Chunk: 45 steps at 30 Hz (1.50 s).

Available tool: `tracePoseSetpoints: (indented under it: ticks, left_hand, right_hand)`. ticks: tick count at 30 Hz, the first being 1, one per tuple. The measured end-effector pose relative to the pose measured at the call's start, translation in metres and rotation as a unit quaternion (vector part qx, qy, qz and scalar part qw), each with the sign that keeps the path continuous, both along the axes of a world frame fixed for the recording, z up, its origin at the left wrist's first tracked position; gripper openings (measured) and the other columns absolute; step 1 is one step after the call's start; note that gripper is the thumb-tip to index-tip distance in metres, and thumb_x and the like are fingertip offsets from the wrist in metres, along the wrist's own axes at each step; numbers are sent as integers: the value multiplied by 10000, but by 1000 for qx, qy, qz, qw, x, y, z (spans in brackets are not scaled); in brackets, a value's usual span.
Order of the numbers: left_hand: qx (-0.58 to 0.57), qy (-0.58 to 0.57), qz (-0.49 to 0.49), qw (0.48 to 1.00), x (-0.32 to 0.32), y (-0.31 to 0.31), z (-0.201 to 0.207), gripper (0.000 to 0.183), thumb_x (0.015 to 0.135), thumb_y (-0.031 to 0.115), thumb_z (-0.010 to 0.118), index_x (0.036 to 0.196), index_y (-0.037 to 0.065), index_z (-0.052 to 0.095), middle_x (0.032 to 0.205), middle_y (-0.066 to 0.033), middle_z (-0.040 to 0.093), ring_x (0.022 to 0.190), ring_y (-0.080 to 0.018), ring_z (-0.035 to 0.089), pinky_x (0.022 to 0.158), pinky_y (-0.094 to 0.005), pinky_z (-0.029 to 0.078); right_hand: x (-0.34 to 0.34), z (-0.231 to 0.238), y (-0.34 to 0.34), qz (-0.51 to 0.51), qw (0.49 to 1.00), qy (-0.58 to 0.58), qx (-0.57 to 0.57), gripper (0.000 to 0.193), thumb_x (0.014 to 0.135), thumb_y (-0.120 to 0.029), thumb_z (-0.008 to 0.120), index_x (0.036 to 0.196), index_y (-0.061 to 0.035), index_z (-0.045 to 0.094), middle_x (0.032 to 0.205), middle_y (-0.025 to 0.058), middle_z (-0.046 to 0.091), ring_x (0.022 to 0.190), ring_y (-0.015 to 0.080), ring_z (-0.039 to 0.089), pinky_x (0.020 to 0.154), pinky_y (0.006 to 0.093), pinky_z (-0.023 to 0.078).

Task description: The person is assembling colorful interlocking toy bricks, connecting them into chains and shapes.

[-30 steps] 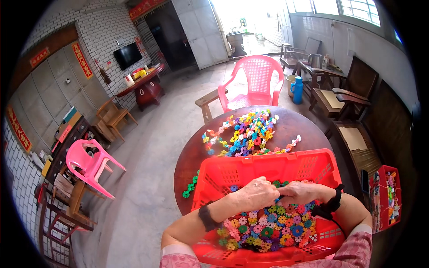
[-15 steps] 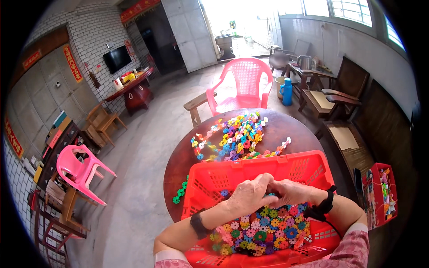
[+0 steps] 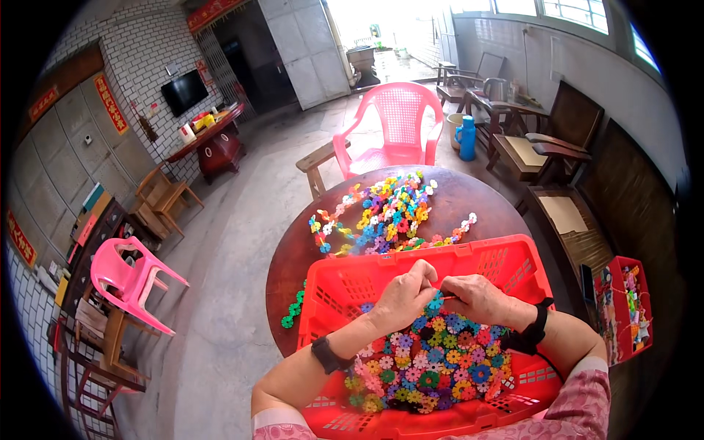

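While hands [image 3: 438, 297] meet, flower pieces [image 3: 433, 363] just below.

- Left hand [image 3: 402, 297]: forearm enters from 7 o'clock, dark band at the wrist, fingers curled, thumb and forefinger pinched together at 3 o'clock.
- Right hand [image 3: 478, 297]: forearm enters from 5 o'clock, dark wristband, fingers bent, fingertips meeting the left hand's.

Looking like a home's front hall, wall television [image 3: 184, 91] upper left, plastic chair [image 3: 397, 126] top centre, wooden armchairs [image 3: 546, 143] upper right, doorway opening outdoors.
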<state>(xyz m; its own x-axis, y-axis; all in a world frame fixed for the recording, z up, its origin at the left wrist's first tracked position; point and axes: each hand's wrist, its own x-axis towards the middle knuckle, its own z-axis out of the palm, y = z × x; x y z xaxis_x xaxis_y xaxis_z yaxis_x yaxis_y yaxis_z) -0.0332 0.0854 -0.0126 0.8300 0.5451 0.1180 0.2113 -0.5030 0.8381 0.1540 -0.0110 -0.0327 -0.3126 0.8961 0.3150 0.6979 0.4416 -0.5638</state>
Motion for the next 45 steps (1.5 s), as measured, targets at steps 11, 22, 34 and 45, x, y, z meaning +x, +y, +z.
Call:
tracePoseSetpoints:
  ticks: [11,22,34,45]
  left_hand:
    - [-112,116,-108,981,-2,7,2,167,923,130,569,1010,-10,588,814,-55,630,681,-78,603,597,-248,511]
    - [339,76,-100,932,-1,-10,-15,318,846,372,652,949,79,585,919,-91,569,901,-271,590,767,-388,472]
    - [340,62,-59,936,-2,-3,-15,177,845,230,606,887,65,557,782,-106,616,776,-299,638,677,-425,496]
    - [-76,114,-120,983,-5,8,-5,144,910,108,555,974,-20,546,744,-87,652,653,-135,645,580,-278,521]
  right_hand:
    - [-4,9,-9,39,992,-111,36,188,842,-192,646,953,-84,541,807,103,577,764,316,627,630,420,504]
    - [-2,8,-7,11,996,5,-88,336,803,-133,690,996,-26,437,845,155,618,817,363,627,656,428,494]
    - [-2,6,-2,11,998,-41,-41,331,867,-281,653,944,-24,460,817,181,593,822,372,616,680,434,490]
    - [-5,4,-8,17,973,-225,46,208,884,-235,613,911,-54,514,728,92,584,667,271,624,615,388,487]
